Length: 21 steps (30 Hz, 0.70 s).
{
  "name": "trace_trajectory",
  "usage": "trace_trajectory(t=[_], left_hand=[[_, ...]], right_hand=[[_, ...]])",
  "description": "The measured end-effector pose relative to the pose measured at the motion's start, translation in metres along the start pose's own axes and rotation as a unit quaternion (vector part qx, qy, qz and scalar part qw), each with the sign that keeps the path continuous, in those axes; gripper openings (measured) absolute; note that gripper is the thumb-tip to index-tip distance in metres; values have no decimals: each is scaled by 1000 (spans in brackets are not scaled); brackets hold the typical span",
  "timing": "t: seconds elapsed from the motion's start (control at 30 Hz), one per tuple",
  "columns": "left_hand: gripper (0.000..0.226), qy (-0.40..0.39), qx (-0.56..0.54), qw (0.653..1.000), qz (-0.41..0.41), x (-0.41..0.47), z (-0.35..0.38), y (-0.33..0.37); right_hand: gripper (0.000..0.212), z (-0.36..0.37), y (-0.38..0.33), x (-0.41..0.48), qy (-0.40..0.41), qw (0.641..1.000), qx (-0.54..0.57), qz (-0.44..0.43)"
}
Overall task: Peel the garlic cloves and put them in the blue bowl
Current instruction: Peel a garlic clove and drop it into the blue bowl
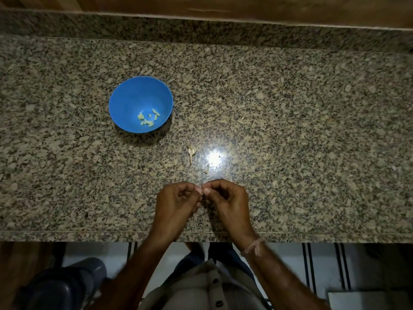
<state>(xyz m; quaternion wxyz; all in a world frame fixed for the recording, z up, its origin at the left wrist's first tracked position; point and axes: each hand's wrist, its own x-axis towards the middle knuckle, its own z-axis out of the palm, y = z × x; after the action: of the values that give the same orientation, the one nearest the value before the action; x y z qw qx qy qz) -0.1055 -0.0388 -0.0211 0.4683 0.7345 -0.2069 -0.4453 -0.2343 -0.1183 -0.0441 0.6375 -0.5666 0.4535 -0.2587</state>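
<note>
Granite counter: blue bowl, stalk, pinched clove

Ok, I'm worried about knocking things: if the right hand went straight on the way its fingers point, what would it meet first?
The left hand: its fingers meet the right hand over a small bit both pinch, likely garlic; no gap shows.

The bit pinched between left hand and right hand is mostly hidden.

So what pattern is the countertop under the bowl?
The countertop is speckled beige, grey and black granite, clearest in the head view.
</note>
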Motion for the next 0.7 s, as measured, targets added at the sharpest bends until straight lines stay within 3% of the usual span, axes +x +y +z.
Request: trace_trajectory(t=[0.4,0.47,0.53,0.6,0.7], left_hand=[[16,-33,-211,962,-168,5,9,-9],[18,-19,-164,978,-130,5,10,-10],[20,14,-9,999,-48,4,11,-8],[22,48,146,988,25,4,13,-7],[23,67,229,968,74,3,17,-8]], right_hand=[[13,-3,-3,2,-28,993,98,58],[12,-3,1,3,-28,995,80,55],[12,-1,5,4,-25,997,50,55],[13,2,9,5,-17,999,15,47],[10,6,7,5,-10,998,16,57]])
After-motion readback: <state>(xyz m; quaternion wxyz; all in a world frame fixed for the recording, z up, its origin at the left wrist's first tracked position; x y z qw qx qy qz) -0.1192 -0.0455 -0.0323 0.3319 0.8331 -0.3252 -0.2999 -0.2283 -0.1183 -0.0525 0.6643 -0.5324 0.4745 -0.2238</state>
